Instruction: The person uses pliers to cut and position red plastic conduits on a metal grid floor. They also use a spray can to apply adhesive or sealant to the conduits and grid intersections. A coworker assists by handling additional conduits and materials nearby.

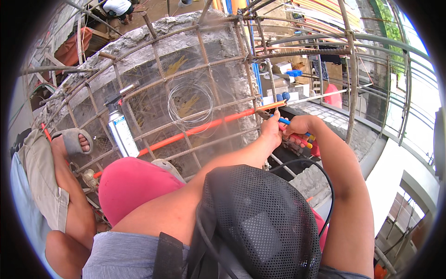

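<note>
An orange plastic pipe [204, 126] runs slantwise over the rebar grid, its open far end up by my hands. My left hand [269, 129] is closed just below that end, thumb raised; what its fingers hold is hidden. Beside it, my right hand [302, 124] is closed on a hand tool with a blue handle [284, 121]. Red and yellow grips [308, 139] show under the right hand; whether they belong to the same tool I cannot tell. A white gas canister [122, 131] with a torch head leans on the grid to the left.
Rusty rebar [186, 117] crosses the rough concrete edge [179, 28]. A coil of thin clear wire [190, 104] lies on the grid. At the left is another person's sandalled foot [76, 142]. Upright bars [351, 88] stand at right. Black mesh [260, 218] fills the lower middle.
</note>
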Action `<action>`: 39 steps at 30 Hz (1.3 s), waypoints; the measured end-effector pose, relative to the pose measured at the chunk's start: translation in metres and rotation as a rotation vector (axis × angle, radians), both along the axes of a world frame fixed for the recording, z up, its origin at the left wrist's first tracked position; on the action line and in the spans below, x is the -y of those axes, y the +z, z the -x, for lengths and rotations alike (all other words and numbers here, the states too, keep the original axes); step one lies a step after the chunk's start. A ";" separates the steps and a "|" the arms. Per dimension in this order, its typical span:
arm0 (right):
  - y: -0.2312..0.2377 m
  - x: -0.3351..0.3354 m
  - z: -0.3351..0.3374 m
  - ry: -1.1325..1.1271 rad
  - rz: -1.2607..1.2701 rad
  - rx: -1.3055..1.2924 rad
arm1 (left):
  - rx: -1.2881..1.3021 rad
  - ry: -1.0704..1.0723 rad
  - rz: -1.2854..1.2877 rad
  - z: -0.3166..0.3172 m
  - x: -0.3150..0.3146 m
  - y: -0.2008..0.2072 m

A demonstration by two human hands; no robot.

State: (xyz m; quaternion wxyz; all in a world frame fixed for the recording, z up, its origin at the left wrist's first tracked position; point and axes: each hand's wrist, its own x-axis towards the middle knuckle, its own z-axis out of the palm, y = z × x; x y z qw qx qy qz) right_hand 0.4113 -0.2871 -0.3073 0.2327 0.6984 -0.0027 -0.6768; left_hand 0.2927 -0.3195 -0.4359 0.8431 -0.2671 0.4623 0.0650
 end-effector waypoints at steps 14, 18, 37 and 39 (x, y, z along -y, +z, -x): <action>0.037 0.007 0.071 1.402 -0.382 0.549 | -0.084 0.072 0.061 -0.025 -0.031 0.008; 0.043 -0.024 0.046 1.226 -0.224 0.341 | -0.057 0.069 0.030 -0.018 -0.023 0.011; -0.006 0.023 0.080 0.987 -0.382 0.614 | 0.311 -0.277 -0.004 0.002 -0.036 -0.029; -0.011 0.012 0.070 0.917 -0.382 0.567 | 0.456 -0.181 0.001 0.004 -0.036 -0.029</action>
